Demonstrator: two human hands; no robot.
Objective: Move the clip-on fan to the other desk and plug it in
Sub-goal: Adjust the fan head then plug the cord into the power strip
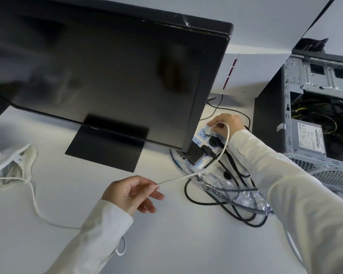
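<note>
The white clip-on fan [7, 161] lies at the far left edge of the white desk [166, 244], only partly in view. Its white cable [34, 196] loops across the desk, passes under my left sleeve and rises to my hands. My left hand [132, 191] pinches the cable between thumb and fingers. From there the cable arcs up to my right hand [225, 123], which grips the white plug [211, 128] right over a blue-and-white power strip [199, 138] behind the monitor. Two black plugs sit in that strip.
A large black monitor [111, 76] on a flat black stand [107, 145] hides part of the strip. Black cables and crinkled clear plastic [232, 194] lie tangled by it. An open computer case [321, 119] stands at the right. A white partition is behind.
</note>
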